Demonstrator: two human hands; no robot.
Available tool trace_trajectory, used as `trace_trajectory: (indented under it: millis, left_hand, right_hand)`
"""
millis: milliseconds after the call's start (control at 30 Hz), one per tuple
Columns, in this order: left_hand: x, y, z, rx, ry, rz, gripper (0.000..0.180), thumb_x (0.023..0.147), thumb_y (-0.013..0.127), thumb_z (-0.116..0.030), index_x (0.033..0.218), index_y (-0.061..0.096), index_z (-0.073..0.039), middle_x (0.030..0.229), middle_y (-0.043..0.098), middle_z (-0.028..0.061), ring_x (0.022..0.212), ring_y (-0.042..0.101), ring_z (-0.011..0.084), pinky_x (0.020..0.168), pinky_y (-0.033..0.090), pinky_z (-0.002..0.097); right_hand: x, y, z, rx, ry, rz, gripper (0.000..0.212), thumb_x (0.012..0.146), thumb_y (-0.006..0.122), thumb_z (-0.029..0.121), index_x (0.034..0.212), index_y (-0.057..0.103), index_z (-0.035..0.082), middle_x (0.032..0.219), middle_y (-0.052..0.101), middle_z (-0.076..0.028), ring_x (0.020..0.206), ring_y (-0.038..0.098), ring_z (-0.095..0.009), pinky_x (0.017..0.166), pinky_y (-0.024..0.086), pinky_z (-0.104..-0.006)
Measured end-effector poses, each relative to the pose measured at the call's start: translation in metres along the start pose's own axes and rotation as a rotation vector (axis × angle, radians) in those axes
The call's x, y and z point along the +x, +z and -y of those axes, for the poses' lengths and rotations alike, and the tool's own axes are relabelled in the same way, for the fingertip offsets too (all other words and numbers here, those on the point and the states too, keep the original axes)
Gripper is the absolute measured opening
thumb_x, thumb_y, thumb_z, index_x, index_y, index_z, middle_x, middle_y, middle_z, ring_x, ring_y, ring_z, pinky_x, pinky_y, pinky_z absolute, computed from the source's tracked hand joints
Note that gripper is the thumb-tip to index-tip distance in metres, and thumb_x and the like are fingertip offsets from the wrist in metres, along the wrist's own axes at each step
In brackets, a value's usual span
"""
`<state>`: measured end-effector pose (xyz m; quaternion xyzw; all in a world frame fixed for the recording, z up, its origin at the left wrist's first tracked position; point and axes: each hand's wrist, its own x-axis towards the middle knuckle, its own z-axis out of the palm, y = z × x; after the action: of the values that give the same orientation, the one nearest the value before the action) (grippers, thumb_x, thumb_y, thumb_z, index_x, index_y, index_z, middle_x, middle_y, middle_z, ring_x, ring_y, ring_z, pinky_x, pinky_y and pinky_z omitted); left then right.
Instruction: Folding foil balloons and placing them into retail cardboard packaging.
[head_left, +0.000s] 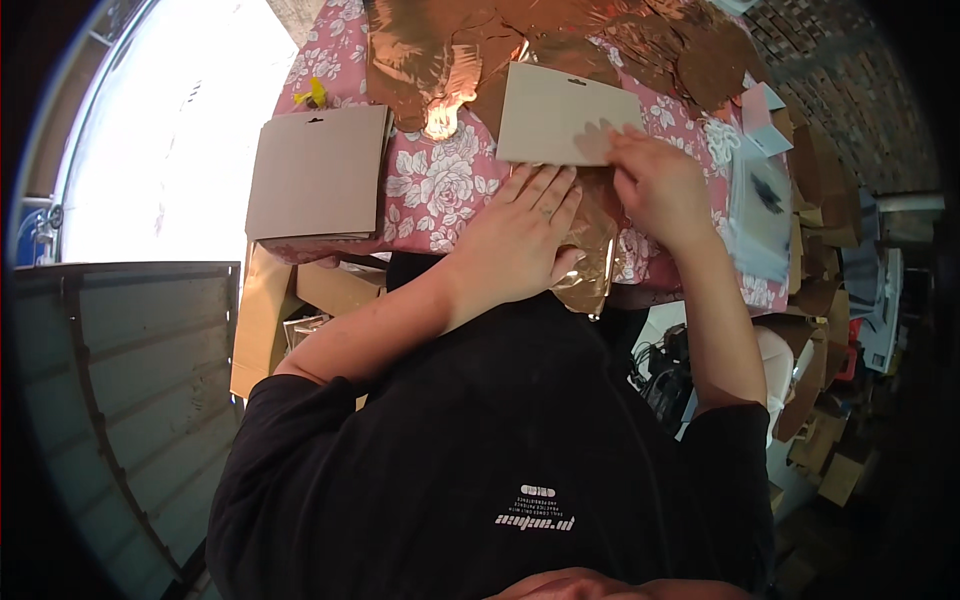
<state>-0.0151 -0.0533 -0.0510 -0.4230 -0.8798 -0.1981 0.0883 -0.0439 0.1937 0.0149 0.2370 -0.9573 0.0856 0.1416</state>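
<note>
A beige cardboard sheet with a small hanging slot lies tilted on shiny copper-coloured foil. My left hand is palm down on the foil just below the sheet, fingers stretched out flat, their tips by its near edge. At the sheet's near right corner is my right hand. Its bent fingertips reach the corner and cast shadows on the card, while the thumb sits apart below the edge. To the left, a stack of similar beige cardboard sheets rests near the table edge.
A pink floral tablecloth covers the table. More crumpled copper foil spreads across the far side. A yellow item lies behind the stack. Clear plastic bags, a white cord bundle and cardboard boxes are at the right.
</note>
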Motion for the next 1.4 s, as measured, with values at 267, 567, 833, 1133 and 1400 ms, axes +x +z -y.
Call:
trace_trajectory:
  millis: [267,567,833,1133,1400]
  left_hand:
    - [0.002,-0.003,-0.004,-0.044,-0.014,0.01,0.08,0.102,0.065,-0.049,0.157,0.05,0.006,0.165,0.048,0.0269,0.159,0.039,0.0406,0.135,0.021,0.0548]
    - [0.001,-0.031,0.035,-0.288,-0.121,-0.608,0.029,0.094,0.066,0.006,0.123,0.07,0.0,0.13,0.07,0.02,0.129,0.064,0.043,0.108,0.053,0.0496]
    - [0.068,-0.026,0.077,-0.097,0.109,-0.042,0.048,0.096,0.061,0.005,0.14,0.071,-0.007,0.153,0.064,0.0195,0.14,0.061,0.0394,0.116,0.052,0.0465]
    - [0.079,-0.016,0.08,-0.079,0.075,0.188,0.043,0.097,0.066,-0.003,0.137,0.078,-0.013,0.153,0.065,0.0154,0.143,0.059,0.0377,0.118,0.05,0.0475]
    - [0.082,-0.017,0.083,-0.083,0.071,0.208,0.039,0.099,0.067,-0.005,0.135,0.078,-0.014,0.152,0.065,0.0124,0.141,0.059,0.0359,0.119,0.05,0.0472]
  right_hand:
    - [-0.009,0.03,-0.014,0.205,0.047,0.069,0.027,0.089,0.07,0.002,0.115,0.076,0.004,0.131,0.078,-0.013,0.131,0.071,-0.033,0.106,0.06,-0.0449]
    - [-0.007,0.027,-0.013,0.184,0.076,0.121,0.026,0.09,0.068,0.003,0.114,0.078,0.004,0.135,0.077,-0.012,0.134,0.069,-0.031,0.107,0.06,-0.0442]
    - [-0.004,0.024,-0.013,0.156,0.063,0.19,0.028,0.093,0.066,0.005,0.116,0.08,0.006,0.136,0.077,-0.011,0.135,0.069,-0.031,0.108,0.059,-0.0436]
    - [-0.016,0.029,-0.019,0.183,0.022,0.095,0.028,0.095,0.069,0.01,0.12,0.081,0.008,0.141,0.074,-0.012,0.138,0.066,-0.031,0.111,0.058,-0.0434]
    - [-0.076,-0.005,0.034,0.342,-0.07,0.199,0.124,0.059,0.1,0.048,0.165,0.048,0.009,0.177,0.038,-0.014,0.168,0.026,-0.039,0.134,0.028,-0.0588]
